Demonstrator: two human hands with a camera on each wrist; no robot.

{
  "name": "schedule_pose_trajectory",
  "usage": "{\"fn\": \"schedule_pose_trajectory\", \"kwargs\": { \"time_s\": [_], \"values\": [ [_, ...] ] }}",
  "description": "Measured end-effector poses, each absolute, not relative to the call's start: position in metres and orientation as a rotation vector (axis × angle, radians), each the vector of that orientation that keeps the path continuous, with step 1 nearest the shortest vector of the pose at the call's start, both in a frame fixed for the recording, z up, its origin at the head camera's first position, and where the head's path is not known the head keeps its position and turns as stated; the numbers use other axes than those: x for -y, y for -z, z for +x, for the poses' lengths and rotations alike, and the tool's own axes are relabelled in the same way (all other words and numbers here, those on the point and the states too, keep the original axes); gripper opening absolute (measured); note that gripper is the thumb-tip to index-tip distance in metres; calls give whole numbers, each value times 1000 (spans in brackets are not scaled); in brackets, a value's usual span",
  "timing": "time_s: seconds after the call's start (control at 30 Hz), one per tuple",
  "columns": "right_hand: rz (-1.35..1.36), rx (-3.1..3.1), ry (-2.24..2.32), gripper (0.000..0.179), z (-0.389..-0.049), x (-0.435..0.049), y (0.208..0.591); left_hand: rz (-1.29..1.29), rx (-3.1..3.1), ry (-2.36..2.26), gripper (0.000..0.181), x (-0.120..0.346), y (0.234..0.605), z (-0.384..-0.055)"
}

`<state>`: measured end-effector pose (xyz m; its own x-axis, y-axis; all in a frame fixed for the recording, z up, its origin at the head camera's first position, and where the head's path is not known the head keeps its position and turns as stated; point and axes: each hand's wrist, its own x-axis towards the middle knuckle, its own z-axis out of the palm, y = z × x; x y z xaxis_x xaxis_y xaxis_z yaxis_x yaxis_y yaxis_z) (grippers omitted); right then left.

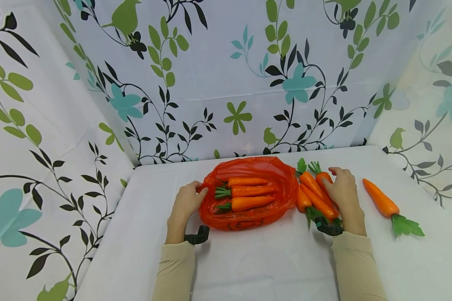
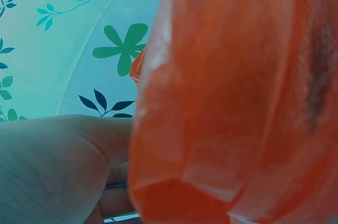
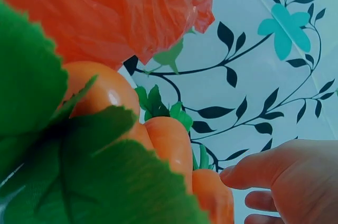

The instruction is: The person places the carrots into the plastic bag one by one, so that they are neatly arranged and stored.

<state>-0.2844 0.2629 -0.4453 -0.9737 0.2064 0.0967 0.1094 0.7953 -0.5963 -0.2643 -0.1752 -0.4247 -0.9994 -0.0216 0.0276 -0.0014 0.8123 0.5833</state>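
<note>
An opened red plastic bag (image 1: 245,166) lies in the middle of the table, with three orange carrots (image 1: 252,191) side by side in it, leafy ends to the left. My left hand (image 1: 184,202) grips the bag's left rim between thumb and fingers; the left wrist view shows its fingers partly hidden behind the plastic. On the bag's right is a bunch of several carrots (image 1: 312,186). My right hand (image 1: 342,188) is at the bunch's right side, thumb tip at the rightmost carrot (image 3: 214,195) and the other fingers apart from it.
A single carrot (image 1: 380,198) with a green leaf lies right of my right hand. The white table (image 1: 263,267) meets a leaf-patterned cloth (image 1: 211,96) at its back, with more of this cloth at both sides.
</note>
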Motion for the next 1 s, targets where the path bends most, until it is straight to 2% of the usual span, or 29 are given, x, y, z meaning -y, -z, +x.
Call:
{"fn": "schedule_pose_trajectory", "kwargs": {
  "time_s": [1.0],
  "values": [
    [-324,2935,-963,58,-286,-269,451,41,2964,962,38,174,424,-265]
  ]
}}
